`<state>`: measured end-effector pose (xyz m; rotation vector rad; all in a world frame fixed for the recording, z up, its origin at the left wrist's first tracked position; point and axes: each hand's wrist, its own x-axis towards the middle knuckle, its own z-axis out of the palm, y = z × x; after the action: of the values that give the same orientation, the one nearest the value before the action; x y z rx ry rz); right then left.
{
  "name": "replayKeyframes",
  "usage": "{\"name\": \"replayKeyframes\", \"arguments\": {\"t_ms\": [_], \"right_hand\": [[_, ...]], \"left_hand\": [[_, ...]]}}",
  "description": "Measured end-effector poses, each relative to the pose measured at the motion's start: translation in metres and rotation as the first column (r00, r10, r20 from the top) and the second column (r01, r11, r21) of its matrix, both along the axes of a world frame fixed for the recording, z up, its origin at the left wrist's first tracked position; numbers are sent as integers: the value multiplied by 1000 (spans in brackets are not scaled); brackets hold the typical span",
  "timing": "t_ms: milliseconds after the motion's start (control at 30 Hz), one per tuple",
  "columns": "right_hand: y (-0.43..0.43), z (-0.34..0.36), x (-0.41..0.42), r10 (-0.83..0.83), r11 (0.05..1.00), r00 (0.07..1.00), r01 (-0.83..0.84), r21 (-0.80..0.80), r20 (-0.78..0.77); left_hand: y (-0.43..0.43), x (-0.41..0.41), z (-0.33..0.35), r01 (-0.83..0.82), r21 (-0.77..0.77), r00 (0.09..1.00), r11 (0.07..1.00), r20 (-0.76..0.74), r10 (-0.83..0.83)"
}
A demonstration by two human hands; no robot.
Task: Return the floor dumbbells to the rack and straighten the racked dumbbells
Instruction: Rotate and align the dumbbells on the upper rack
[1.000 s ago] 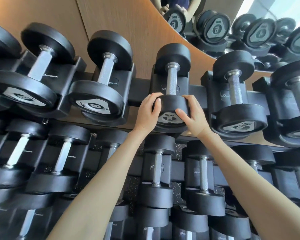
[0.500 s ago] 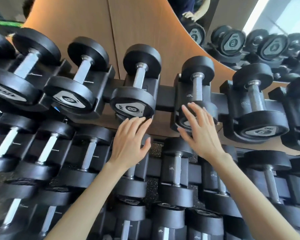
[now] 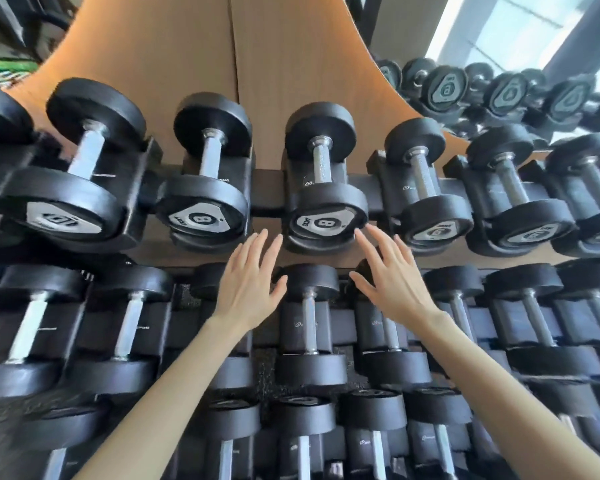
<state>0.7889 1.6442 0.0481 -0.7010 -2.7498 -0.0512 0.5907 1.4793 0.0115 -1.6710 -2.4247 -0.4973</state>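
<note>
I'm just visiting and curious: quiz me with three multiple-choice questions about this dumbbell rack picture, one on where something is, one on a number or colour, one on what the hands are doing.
1. Where are both hands?
A. Just below the top-row dumbbell marked 8, one on each side
B. On the floor
C. On the mirror

2. How many top-row end caps read 8?
A. None
B. Two
C. Five

3. What state are the hands in?
A. Fists closed round a handle
B. Open, fingers spread, holding nothing
C. Carrying a dumbbell

Answers: 1 A, the left hand and right hand flank the near end of the dumbbell marked 8. 2 B, that cap and its neighbour on the left show an 8. 3 B, both palms are flat with spread fingers and no grip on anything.
</note>
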Motion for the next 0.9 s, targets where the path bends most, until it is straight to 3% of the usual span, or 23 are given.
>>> {"name": "replayKeyframes", "arguments": {"t_ms": [100,233,433,533,667,900], "right_hand": [[14,32,-22,52,998,999,-52,31,-5],[40,59,-55,122,992,992,-122,-22,19],[69,59,-104,192,903,981,-169,-395,19],[78,49,-123,229,913,964,-260,-316,-133],[83,32,-126,228,905,904,-333,-264,-361],[89,23,-123,234,888,865,-376,-266,-443]], "left_hand": [[21,-18,5,70,124,984,990,156,-89],[56,-32,-3,40,317,903,947,395,-170],[104,-31,-20,-109,434,601,894,745,-288],[120,-33,-32,-134,504,518,854,770,-373],[132,-37,-48,-194,569,515,799,752,-411],[141,-48,-59,-207,646,489,735,719,-494]]}}
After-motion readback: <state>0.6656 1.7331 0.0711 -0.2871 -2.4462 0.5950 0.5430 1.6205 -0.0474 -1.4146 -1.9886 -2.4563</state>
